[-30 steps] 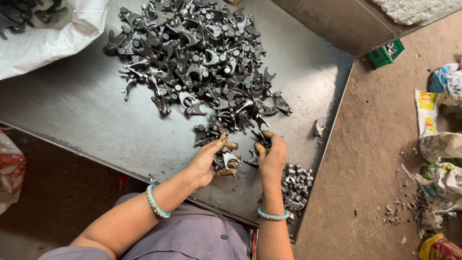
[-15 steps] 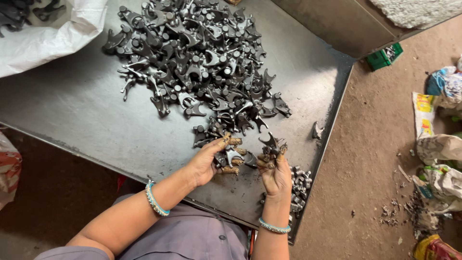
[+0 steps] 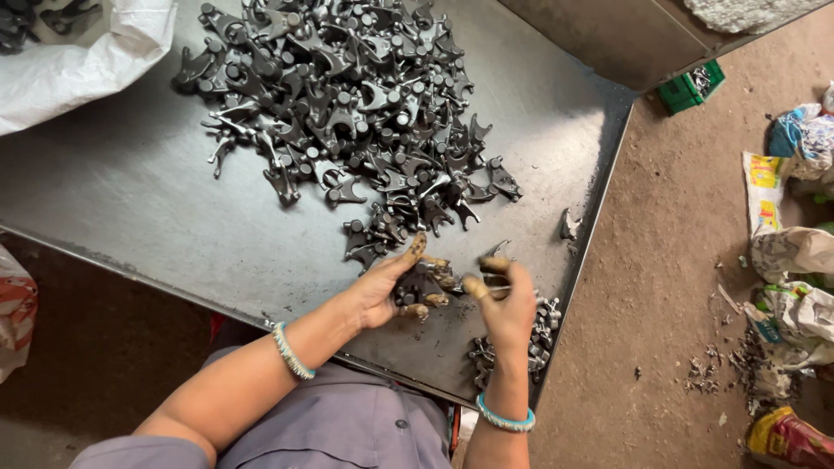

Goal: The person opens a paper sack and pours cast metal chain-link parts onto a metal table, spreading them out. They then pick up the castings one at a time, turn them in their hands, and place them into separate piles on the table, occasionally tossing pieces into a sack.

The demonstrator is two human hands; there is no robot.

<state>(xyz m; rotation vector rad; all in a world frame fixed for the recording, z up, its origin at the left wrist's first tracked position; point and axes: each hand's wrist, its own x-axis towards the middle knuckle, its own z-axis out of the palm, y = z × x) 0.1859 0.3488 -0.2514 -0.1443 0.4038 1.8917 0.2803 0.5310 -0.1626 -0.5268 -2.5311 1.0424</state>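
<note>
A big heap of dark forked metal parts (image 3: pixel 347 104) lies on a grey steel table (image 3: pixel 130 191). My left hand (image 3: pixel 395 285) is curled around one such dark metal part (image 3: pixel 420 282) near the table's front edge. My right hand (image 3: pixel 504 300) is close beside it, fingers pinched on another dark part (image 3: pixel 493 280) at its fingertips. Both hands sit just below the near fringe of the heap. A smaller pile of shinier metal parts (image 3: pixel 512 343) lies at the table's front right corner, partly hidden by my right hand and wrist.
A white sack (image 3: pixel 78 61) holding more dark parts lies at the table's far left. A single part (image 3: pixel 569 226) lies near the right edge. Past that edge is a dirt floor with a green box (image 3: pixel 691 87), crumpled bags (image 3: pixel 795 252) and scraps.
My right hand has drawn back from the heap's fringe toward me, carrying a part, and now sits next to my left hand. My left hand has stayed put, still gripping its part.
</note>
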